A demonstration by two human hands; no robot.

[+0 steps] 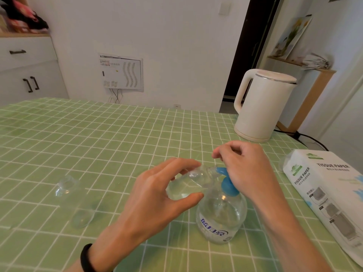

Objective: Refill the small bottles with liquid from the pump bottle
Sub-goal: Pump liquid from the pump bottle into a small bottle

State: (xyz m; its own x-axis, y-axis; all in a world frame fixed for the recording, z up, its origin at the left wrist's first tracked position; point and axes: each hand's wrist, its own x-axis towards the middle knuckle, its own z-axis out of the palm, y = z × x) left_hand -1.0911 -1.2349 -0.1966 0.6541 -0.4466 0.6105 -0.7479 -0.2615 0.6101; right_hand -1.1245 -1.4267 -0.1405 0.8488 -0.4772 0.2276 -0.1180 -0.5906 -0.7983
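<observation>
Because the counter bears the kettle and the tissue pack well off to the right, the pump bottle stands upright on open cloth, needing no support. We see the right hand lying over the blue pump head, fingers loosely curled, placed, we judge, to press it down. Whether its thumb grips the head we cannot tell. The left hand holds a small bottle between thumb and fingertips. The bottle is tilted so that its open neck meets the spout, just left of the right hand. Two more clear bottles, seemingly small ones, wait well to the left.
</observation>
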